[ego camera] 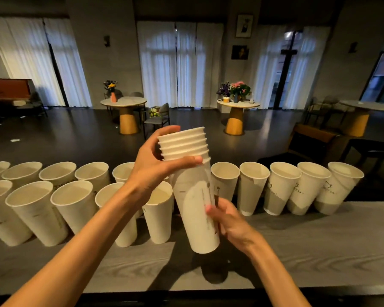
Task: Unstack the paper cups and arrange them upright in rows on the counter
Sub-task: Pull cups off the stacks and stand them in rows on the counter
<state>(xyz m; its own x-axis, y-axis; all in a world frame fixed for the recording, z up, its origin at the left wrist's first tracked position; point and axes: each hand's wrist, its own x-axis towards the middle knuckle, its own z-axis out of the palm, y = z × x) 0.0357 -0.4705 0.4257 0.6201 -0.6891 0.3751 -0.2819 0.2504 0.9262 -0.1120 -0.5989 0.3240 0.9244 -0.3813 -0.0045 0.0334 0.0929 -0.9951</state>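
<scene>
A stack of several nested white paper cups (193,196) hangs in the air above the grey wooden counter (297,247), tilted slightly with its rims up. My left hand (157,165) grips the rims at the top, thumb lying across the front. My right hand (226,218) holds the lower body of the outermost cup from the right side. Two rows of single cups stand upright on the counter: a back row (284,187) running the whole width, and a front row (71,209) on the left half, ending at a cup (159,216) just left of the stack.
The counter's near edge (208,291) runs along the bottom of the view. Beyond the counter lies a dark room with round tables (123,103), chairs and curtained windows. Bare counter surface shows to the right of the stack in front of the back row.
</scene>
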